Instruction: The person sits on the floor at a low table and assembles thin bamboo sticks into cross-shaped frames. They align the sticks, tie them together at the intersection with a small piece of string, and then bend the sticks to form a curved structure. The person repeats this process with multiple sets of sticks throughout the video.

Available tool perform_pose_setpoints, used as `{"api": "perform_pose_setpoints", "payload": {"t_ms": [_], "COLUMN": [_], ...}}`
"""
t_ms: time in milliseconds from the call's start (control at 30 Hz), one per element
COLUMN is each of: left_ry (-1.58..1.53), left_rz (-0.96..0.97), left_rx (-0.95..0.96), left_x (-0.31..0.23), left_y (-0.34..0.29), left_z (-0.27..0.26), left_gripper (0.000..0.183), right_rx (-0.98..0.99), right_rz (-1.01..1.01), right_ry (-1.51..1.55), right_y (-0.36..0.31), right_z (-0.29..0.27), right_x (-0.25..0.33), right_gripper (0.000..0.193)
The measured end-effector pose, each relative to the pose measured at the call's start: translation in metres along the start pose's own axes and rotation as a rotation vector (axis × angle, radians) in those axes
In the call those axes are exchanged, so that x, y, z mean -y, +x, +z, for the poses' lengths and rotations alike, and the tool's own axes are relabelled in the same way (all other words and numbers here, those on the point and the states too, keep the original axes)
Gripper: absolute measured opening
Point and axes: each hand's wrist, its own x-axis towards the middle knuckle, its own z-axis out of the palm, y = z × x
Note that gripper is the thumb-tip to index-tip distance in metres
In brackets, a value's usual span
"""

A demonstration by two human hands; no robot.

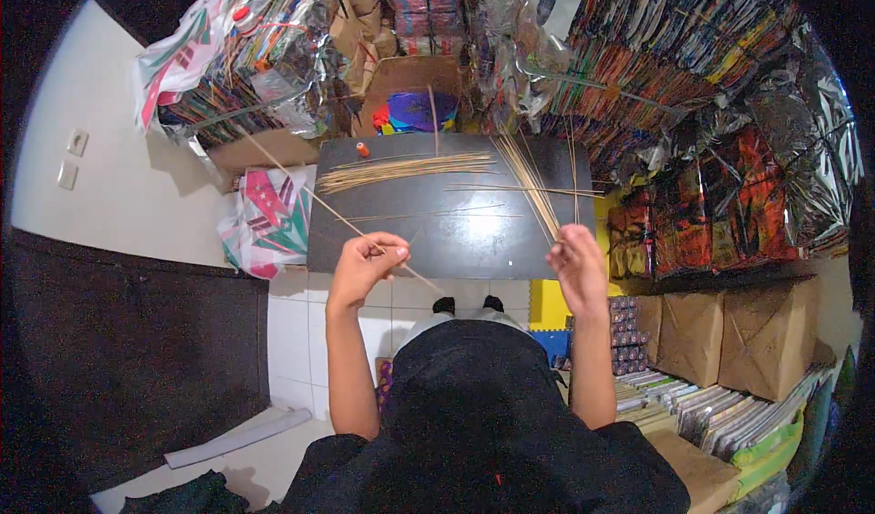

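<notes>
My left hand (371, 263) is closed in a pinch on a long thin bamboo stick (301, 184), which slants from the upper left down past the table's near edge. Over the table's near right corner, my right hand (580, 266) has its fingers curled at the near ends of a bundle of bamboo sticks (529, 181). Thin sticks (572, 163) also run toward its fingertips; what those fingers hold is unclear. A larger pile of bamboo sticks (410, 170) lies across the far left of the dark table (410, 250). A few loose sticks lie nearer me and across the bundle.
A small orange-red spool (363, 149) stands at the table's far left. Behind it is an open cardboard box (410, 69) with colourful material. Stacks of plastic-wrapped goods (656, 49) crowd the back and right. Brown paper parcels (766, 336) sit at the lower right.
</notes>
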Motion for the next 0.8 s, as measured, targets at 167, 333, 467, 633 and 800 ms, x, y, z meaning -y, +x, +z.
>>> {"api": "perform_pose_setpoints", "payload": {"t_ms": [167, 333, 467, 633, 800], "left_ry": [-0.109, -0.175, -0.201, -0.225, -0.255], "left_rz": [0.038, 0.082, 0.117, 0.127, 0.148], "left_rx": [-0.065, -0.088, -0.096, -0.116, -0.115], "left_x": [-0.007, -0.014, -0.015, -0.017, -0.015], "left_y": [0.005, 0.005, 0.004, 0.001, 0.002], "left_z": [0.029, 0.042, 0.046, 0.055, 0.057], "left_gripper": [0.016, 0.015, 0.018, 0.021, 0.022], "right_rx": [0.096, 0.14, 0.135, 0.122, 0.112], "right_rz": [0.073, 0.02, 0.046, 0.072, 0.076], "right_ry": [-0.412, -0.611, -0.607, -0.532, -0.506], "right_y": [-0.013, -0.017, -0.021, -0.025, -0.026], "right_z": [0.027, 0.04, 0.044, 0.054, 0.053], "right_x": [-0.035, -0.053, -0.054, -0.053, -0.054], "right_gripper": [0.014, 0.019, 0.019, 0.017, 0.016]}}
